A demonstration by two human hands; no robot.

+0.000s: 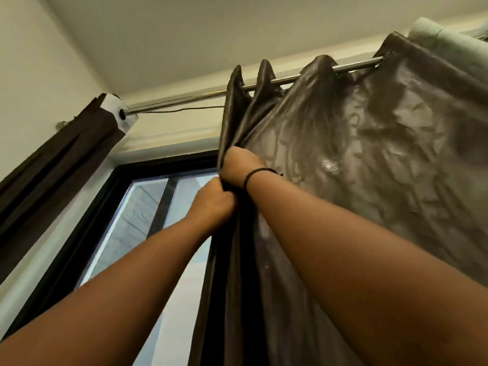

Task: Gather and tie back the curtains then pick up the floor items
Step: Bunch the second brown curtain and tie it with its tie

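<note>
Forearms reach up from the near edge, both bare. The left hand (214,200) is curled tight in a fist-like grip on the gathered leading edge of the dark brown curtain (356,167). Just above it and touching, the right hand (239,167), with a black band (257,174) at the wrist, grips the same bunched folds, fingers wrapped out of sight behind the fabric. The curtain hangs at centre and right from a metal rod (184,100), its top pleats bunched where the hands pull. At far left a second dark curtain (52,159) hangs gathered at the rod's end. Between them shows a black-framed window (124,175), with the pale ceiling (184,35) beyond.
</note>
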